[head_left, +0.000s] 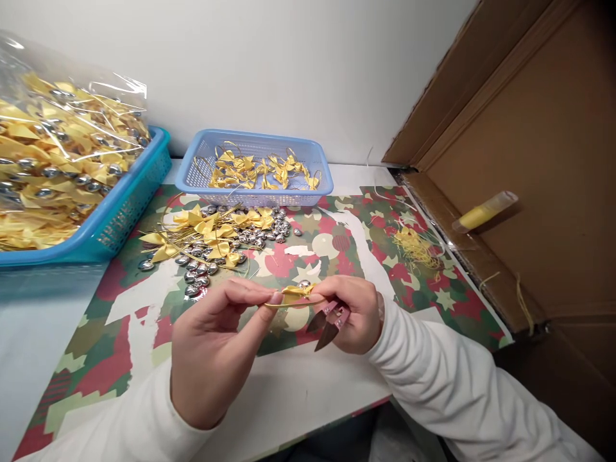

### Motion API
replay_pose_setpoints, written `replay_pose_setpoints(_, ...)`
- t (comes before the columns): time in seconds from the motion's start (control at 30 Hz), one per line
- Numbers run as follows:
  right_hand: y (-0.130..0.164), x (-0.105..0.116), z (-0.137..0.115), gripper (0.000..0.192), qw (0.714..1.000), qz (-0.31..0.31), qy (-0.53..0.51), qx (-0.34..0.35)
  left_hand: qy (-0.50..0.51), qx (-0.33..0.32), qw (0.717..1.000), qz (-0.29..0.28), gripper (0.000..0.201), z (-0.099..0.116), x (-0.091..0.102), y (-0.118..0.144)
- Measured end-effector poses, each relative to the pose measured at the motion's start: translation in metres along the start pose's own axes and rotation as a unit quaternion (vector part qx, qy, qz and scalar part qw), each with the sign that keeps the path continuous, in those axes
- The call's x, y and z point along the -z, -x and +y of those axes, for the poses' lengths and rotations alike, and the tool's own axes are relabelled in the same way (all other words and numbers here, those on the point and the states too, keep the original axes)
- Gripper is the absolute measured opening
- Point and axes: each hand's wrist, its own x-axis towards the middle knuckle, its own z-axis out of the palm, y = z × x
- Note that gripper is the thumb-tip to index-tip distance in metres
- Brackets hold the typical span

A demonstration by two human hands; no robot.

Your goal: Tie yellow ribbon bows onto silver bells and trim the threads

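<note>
Between my two hands is a yellow ribbon bow (294, 296) with a silver bell (304, 283) and a loop of gold cord (293, 304). My left hand (212, 350) pinches its left end between thumb and forefinger. At its right end, the fingertips of my right hand (353, 311) are closed on the bow. Tucked in that same hand is a pair of small snips (331, 324), blades pointing down and left. Just beyond my hands, a pile of yellow bows (206, 228) lies among loose silver bells (195, 266).
A blue basket (255, 191) at the back contains several bows with cords. On the left, a turquoise basket (129, 208) carries a clear bag (72, 138) packed with bows and bells. Yellow thread scraps (416, 249) lie right. A cardboard wall (529, 160) with a yellow tube (486, 212) borders the table.
</note>
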Motion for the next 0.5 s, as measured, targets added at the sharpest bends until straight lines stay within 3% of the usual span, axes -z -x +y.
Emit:
replay_pose_setpoints(0.33,-0.0002,0.0004,-0.003,0.014,0.999,0.006,0.032,0.002,-0.004,0.003,1.0,0.01,0.016,-0.001,0.0028,0.0005)
replay_pose_setpoints(0.5,-0.0002,-0.0007,-0.0024,0.01,1.0,0.001,0.029,-0.008,0.006,-0.003,0.998,-0.062,0.016,0.0003,0.0014,-0.0007)
